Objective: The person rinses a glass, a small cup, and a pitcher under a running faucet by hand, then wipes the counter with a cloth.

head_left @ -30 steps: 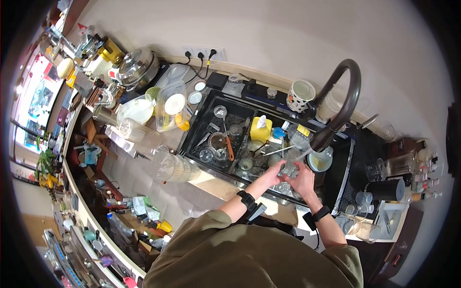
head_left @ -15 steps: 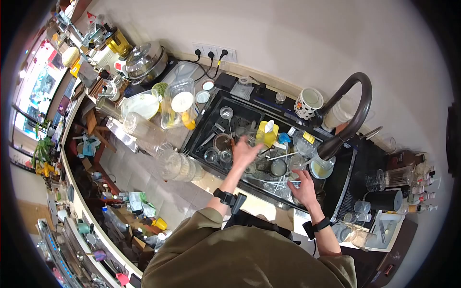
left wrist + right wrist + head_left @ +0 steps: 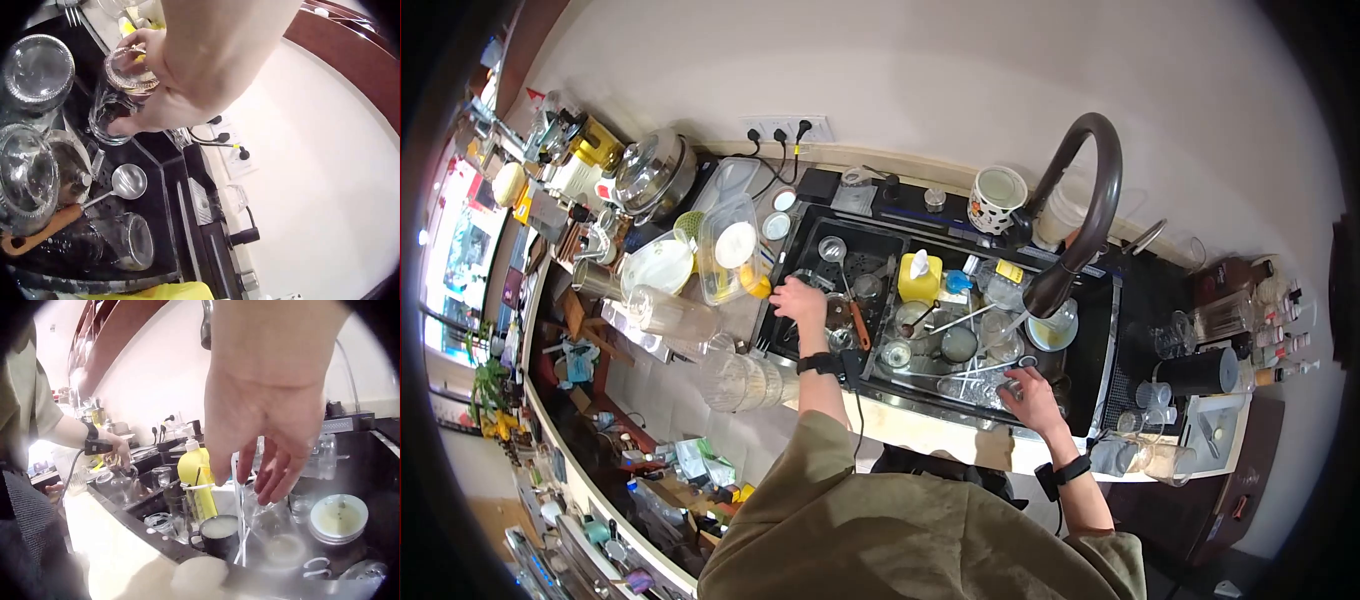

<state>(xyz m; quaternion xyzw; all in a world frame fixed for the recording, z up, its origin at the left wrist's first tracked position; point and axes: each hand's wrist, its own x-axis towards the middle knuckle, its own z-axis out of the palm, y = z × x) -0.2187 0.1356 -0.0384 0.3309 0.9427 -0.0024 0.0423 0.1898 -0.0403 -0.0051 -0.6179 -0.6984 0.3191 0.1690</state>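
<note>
My left hand [image 3: 802, 303] is over the far left corner of the black double sink [image 3: 776, 348]. It grips a clear glass jar [image 3: 131, 70] with a ribbed edge; the palm hides part of it. Beside it in the left basin lie other clear jars [image 3: 39, 69], a ladle [image 3: 130, 181] with an orange-brown handle and a drinking glass [image 3: 140, 240]. My right hand [image 3: 1035, 402] hovers over the front of the right basin with fingers loosely bent, holding nothing. Below it in the right wrist view are a dark mug [image 3: 219, 534] of cloudy liquid and a stack of bowls [image 3: 339, 515].
A dark faucet [image 3: 1090, 215] arches over the right basin. Between the basins stands a yellow pump bottle [image 3: 919, 282]. Left of the sink are a clear plastic tub [image 3: 725, 270], a white plate [image 3: 658, 268] and tall glass vessels [image 3: 745, 382] near the counter edge. A patterned cup [image 3: 997, 195] stands behind.
Both hands were together under the faucet around a clear glass piece. The left hand has carried the glass leftward across to the left basin's far corner, while the right stayed over the right basin.
</note>
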